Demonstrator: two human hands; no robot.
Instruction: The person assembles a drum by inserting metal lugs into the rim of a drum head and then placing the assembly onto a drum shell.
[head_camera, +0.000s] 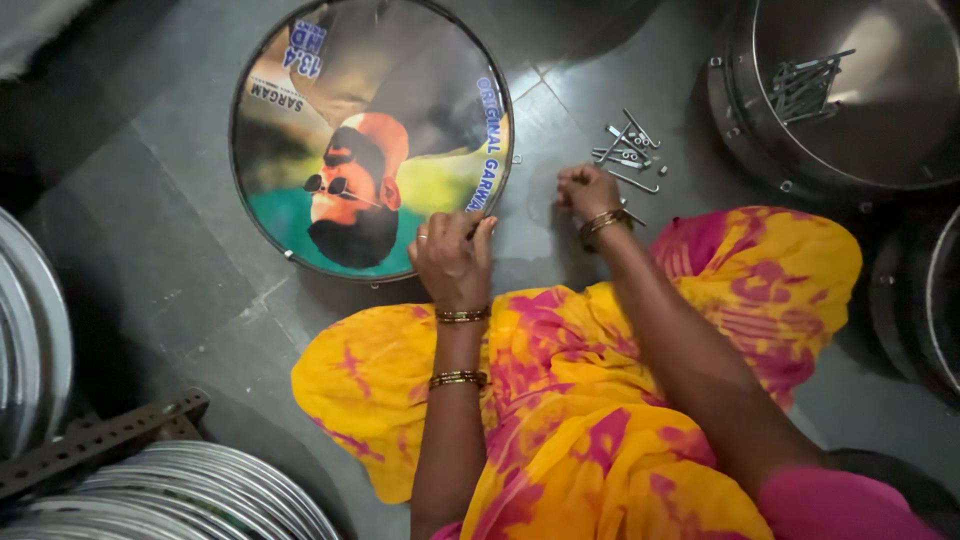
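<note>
head view, drum: a round drum (372, 135) with a printed picture on its skin lies flat on the grey tiled floor (180, 260), in front of the seated person's knees.
head view, left hand: the left hand (452, 258) rests on the near rim of the drum, fingers curled over the edge and pinched together there; whether a small part sits between the fingertips cannot be told. a ring shows on one finger, bangles at the wrist and further up the forearm.
head view, right hand: the right hand (587, 190) is down on the floor to the right of the drum, fingers curled into a loose fist; what it has closed on, if anything, is hidden.
head view, hooks: a small heap of metal hooks and bolts (628, 148) lies on the floor just beyond the right hand, near the drum's right edge.
head view, drum shell: a bare metal drum shell (740, 110) stands at the upper right, with more metal rods (808, 85) lying inside.
head view, hoops: stacked shiny metal hoops (190, 495) sit at the lower left, a slotted metal bar (100, 440) lying across them.
head view, clothing: yellow and pink cloth (560, 400) covers the lap.
</note>
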